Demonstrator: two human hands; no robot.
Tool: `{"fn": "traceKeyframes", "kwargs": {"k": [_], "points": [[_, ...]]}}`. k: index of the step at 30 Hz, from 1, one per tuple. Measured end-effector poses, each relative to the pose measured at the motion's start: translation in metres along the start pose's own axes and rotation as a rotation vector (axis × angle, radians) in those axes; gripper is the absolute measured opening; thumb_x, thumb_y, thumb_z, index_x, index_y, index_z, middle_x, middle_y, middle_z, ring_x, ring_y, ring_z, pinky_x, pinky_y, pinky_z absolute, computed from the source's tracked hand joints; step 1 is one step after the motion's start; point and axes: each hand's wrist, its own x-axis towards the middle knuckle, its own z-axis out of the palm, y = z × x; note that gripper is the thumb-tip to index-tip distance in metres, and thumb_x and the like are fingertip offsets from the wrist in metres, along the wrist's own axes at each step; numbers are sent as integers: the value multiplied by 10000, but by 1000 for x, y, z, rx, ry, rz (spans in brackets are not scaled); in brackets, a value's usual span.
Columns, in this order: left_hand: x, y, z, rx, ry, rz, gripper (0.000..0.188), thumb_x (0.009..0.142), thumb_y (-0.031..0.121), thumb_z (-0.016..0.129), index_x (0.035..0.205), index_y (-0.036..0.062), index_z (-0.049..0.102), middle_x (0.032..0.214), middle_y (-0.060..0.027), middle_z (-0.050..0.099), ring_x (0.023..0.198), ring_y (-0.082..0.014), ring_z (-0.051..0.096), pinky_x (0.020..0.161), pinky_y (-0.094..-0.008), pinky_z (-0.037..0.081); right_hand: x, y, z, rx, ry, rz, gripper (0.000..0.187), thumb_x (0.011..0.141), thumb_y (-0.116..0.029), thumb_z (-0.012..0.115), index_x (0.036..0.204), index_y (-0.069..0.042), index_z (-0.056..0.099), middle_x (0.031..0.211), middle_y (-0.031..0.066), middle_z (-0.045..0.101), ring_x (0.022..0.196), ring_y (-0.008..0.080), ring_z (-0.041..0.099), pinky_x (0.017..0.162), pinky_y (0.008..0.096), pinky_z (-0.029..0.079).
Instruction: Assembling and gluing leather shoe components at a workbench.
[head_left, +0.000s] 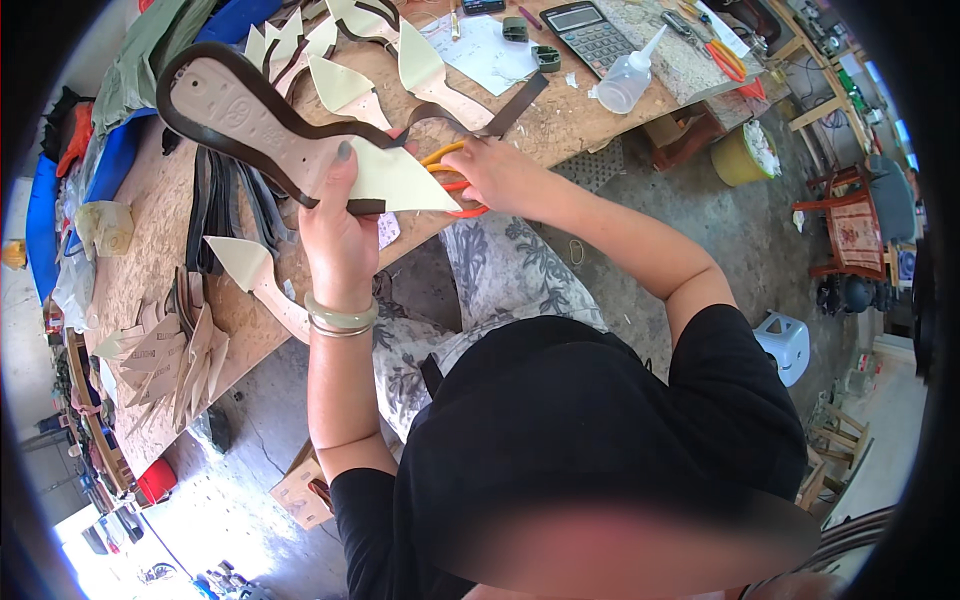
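Note:
My left hand (335,215) is wrapped round the waist of a pale shoe insole (230,108), its thumb on top. A dark strip (290,172) runs along the insole's edge. The cream pointed end (395,178) is tilted toward my right hand (500,178). That hand is closed on scissors with orange and red handles (447,156); their blades are hidden behind the insole. A loose dark tail of strip (518,104) sticks out beyond the scissors, over the table. Several similar insoles (345,88) lie at the far side.
The wooden table (300,262) holds dark strips (215,195), a stack of pointed brown pieces (165,350) and another insole (245,265). At the far right are a calculator (590,38), a squeeze bottle (625,82) and orange-handled scissors (725,60). A yellow bucket (738,160) stands beyond the edge.

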Motion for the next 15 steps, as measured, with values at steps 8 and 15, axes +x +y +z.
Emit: {"fn": "traceKeyframes", "kwargs": {"k": [8,15], "points": [[-4,-9,-4,207,-89,90,320,968,137,530,1214,-66,494,1142,-256,616,1061,-382,634,919,-450,534,9,-13,-16,184,-285,78,477,759,-183,692,1172,-55,491,916,179,661,803,335,665,690,438,513],[-7,-16,-8,331,-164,222,356,999,174,512,1269,-36,415,1118,-244,636,1042,-312,646,925,-402,519,-44,-30,-37,531,-144,63,577,750,-125,643,1291,-62,453,909,186,651,777,328,664,662,398,507]]}}
